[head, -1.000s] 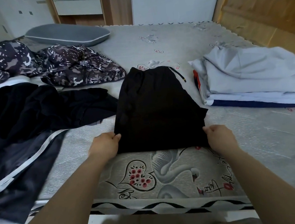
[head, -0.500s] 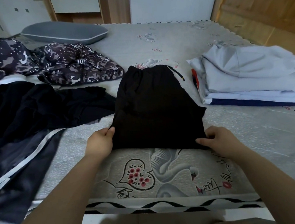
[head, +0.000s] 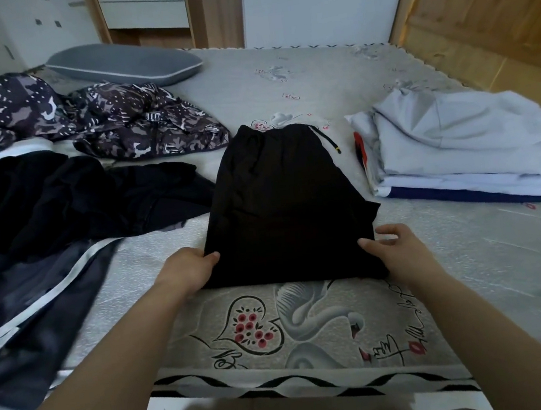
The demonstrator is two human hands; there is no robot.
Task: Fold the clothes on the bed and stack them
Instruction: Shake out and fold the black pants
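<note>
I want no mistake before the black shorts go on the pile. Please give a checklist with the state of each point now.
1. Left hand grips the near corner of the black shorts: ok.
2. Right hand grips the other corner: not ok, fingers spread.
3. Shorts folded flat: ok.
4. Drawstring tucked in: not ok.
5. Pile of folded clothes is neat on top: not ok, rumpled.
6. Path to the pile free: ok.

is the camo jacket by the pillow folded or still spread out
Not folded: the camo jacket lies crumpled in a loose heap beside the pillow.
</note>
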